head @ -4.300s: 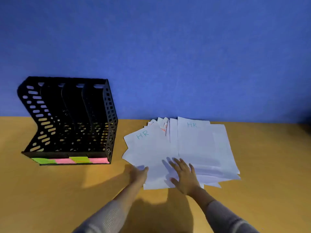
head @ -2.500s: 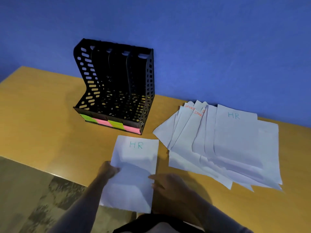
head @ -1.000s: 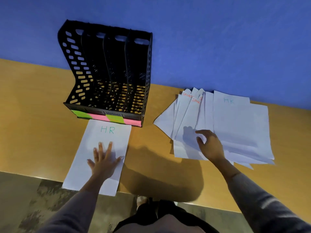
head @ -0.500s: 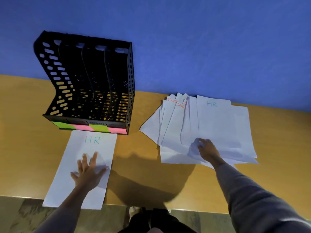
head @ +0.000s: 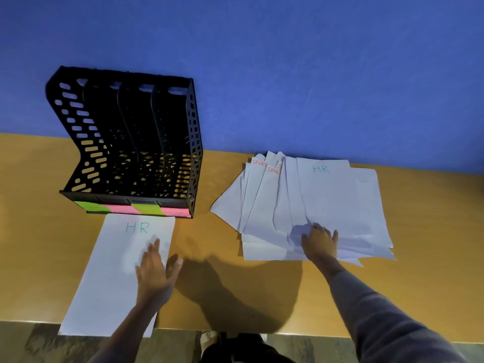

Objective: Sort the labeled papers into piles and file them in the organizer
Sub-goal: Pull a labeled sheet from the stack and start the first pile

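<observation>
A black slotted organizer (head: 125,142) stands at the back left of the wooden table, with green and pink labels (head: 133,209) along its front edge. One white sheet marked HR (head: 115,271) lies in front of it, its near end hanging over the table edge. My left hand (head: 155,273) is flat and blurred at that sheet's right edge, fingers apart. To the right a fanned stack of white papers (head: 314,205) shows an HR sheet on top and SPORT sheets at the left. My right hand (head: 320,243) presses on the stack's near edge, fingers on the top sheets.
A blue wall (head: 288,74) rises right behind the table (head: 209,231). The table's near edge runs just under my forearms, with patterned floor (head: 39,341) below. My grey sleeves reach in from the bottom.
My left hand slid right toward the edge of the single HR sheet. My right hand stayed on the near edge of the fanned stack. The view shifted slightly.
</observation>
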Demonstrator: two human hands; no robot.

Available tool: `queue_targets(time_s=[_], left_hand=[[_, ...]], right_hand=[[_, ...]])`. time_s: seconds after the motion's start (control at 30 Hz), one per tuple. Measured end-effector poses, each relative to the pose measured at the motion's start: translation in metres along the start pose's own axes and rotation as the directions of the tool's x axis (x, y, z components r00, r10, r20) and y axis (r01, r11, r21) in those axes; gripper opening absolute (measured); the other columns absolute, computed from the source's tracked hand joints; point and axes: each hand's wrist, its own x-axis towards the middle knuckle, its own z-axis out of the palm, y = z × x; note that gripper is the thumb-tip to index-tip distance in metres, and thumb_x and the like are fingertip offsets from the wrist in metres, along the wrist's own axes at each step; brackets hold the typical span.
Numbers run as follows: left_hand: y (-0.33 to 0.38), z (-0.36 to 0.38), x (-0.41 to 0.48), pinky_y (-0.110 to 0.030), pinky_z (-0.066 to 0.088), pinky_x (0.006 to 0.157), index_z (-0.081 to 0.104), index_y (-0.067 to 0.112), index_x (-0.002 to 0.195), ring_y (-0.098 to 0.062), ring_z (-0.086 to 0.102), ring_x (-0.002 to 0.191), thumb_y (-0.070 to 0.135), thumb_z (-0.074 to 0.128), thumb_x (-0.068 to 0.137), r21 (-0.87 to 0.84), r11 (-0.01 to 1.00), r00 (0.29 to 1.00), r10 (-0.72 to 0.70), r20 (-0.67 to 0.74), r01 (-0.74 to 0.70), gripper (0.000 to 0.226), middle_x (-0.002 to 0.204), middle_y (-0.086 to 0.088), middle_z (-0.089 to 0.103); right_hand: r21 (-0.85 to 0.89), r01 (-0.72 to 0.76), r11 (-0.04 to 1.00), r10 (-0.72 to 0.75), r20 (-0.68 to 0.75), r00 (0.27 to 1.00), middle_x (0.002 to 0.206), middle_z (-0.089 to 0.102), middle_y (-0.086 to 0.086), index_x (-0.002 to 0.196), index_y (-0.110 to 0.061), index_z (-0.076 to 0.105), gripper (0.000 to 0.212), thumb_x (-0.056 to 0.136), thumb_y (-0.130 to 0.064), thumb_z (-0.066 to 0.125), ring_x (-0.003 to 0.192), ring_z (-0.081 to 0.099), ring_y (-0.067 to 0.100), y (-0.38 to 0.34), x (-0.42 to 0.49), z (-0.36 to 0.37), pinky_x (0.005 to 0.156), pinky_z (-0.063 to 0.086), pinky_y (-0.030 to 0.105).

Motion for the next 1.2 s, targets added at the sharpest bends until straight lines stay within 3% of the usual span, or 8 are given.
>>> queue_targets(time_s=[0.13,0.23,0.37,0.5,0.6,0.77,1.03,1.2], left_hand=[[0.04,0.008,-0.005,-0.048,0.032,0.111,0.038,0.009,0.14,-0.029,0.04,0.133,0.057,0.048,0.089,-0.237,0.969,0.995,0.085,0.061,-0.068,0.071,0.143,-0.01,0.046],[0.075,0.011,-0.014,-0.025,0.041,0.095,0.049,0.019,0.128,-0.01,0.046,0.125,0.039,0.059,0.09,-0.477,0.878,0.994,0.067,0.081,-0.02,0.043,0.137,0.006,0.045],[0.114,0.005,-0.012,-0.022,0.05,0.072,0.049,0.011,0.125,-0.022,0.067,0.096,0.032,0.057,0.094,-0.702,0.656,0.929,0.003,0.369,0.277,0.039,0.108,-0.01,0.068],[0.125,-0.001,-0.007,-0.029,0.057,0.07,0.052,0.021,0.116,-0.023,0.071,0.088,0.048,0.053,0.093,-0.605,0.643,0.801,-0.024,0.598,0.47,0.035,0.109,-0.012,0.07],[0.118,0.003,-0.005,-0.023,0.055,0.057,0.057,0.01,0.123,-0.02,0.068,0.084,0.027,0.067,0.089,-0.584,0.719,0.882,-0.087,0.463,0.377,0.039,0.111,-0.012,0.069],[0.082,-0.007,-0.002,-0.031,0.051,0.082,0.062,0.006,0.12,-0.024,0.064,0.096,0.016,0.071,0.085,-0.467,0.858,0.965,-0.111,0.238,0.214,0.038,0.117,-0.011,0.068],[-0.022,-0.037,-0.012,-0.038,0.047,0.081,0.067,0.008,0.104,-0.035,0.064,0.094,0.016,0.062,0.09,-0.271,0.925,0.963,-0.265,0.039,0.265,0.017,0.095,-0.011,0.07],[-0.074,-0.057,0.006,-0.043,0.045,0.09,0.062,0.002,0.118,-0.042,0.057,0.111,0.016,0.063,0.089,-0.134,0.892,0.897,-0.441,-0.037,0.433,0.033,0.116,-0.023,0.065]], right_hand=[[0.091,0.184,0.979,-0.158,-0.238,0.958,0.12,0.066,0.014,0.12,-0.004,0.062,0.031,0.091,-0.007,0.053,0.102,0.063,0.037,-0.008,-0.018,-0.012,0.092,0.046,0.042],[0.146,0.273,0.951,-0.22,-0.301,0.928,0.093,0.07,0.012,0.107,-0.01,0.063,0.023,0.087,-0.002,0.055,0.073,0.065,0.039,-0.018,-0.041,-0.022,0.057,0.048,0.035],[0.303,0.538,0.787,-0.447,-0.322,0.835,0.099,0.075,0.001,0.12,-0.016,0.064,0.036,0.086,-0.003,0.063,0.081,0.073,0.022,-0.04,-0.082,-0.02,0.062,0.059,0.034],[0.251,0.8,0.544,-0.713,-0.363,0.599,0.097,0.076,-0.003,0.098,-0.02,0.073,0.031,0.073,-0.003,0.072,0.078,0.074,0.015,-0.071,-0.126,-0.007,0.054,0.058,0.025],[0.208,0.881,0.425,-0.817,-0.332,0.472,0.096,0.075,-0.004,0.097,-0.019,0.072,0.018,0.082,-0.01,0.067,0.074,0.072,0.017,-0.095,-0.15,0.004,0.049,0.054,0.025],[0.292,0.909,0.297,-0.843,-0.367,0.394,0.105,0.074,-0.002,0.099,-0.018,0.075,0.022,0.093,-0.035,0.063,0.089,0.07,0.019,-0.117,-0.168,0.004,0.071,0.058,0.03],[0.321,0.73,0.603,-0.696,-0.234,0.678,0.121,0.069,-0.006,0.114,-0.023,0.072,0.026,0.088,-0.023,0.065,0.112,0.065,0.017,-0.087,-0.122,0.001,0.095,0.052,0.03],[0.325,0.61,0.723,-0.595,-0.156,0.788,0.128,0.063,-0.008,0.118,-0.027,0.069,0.032,0.088,-0.018,0.064,0.117,0.059,0.015,-0.063,-0.097,0.006,0.099,0.043,0.025]])
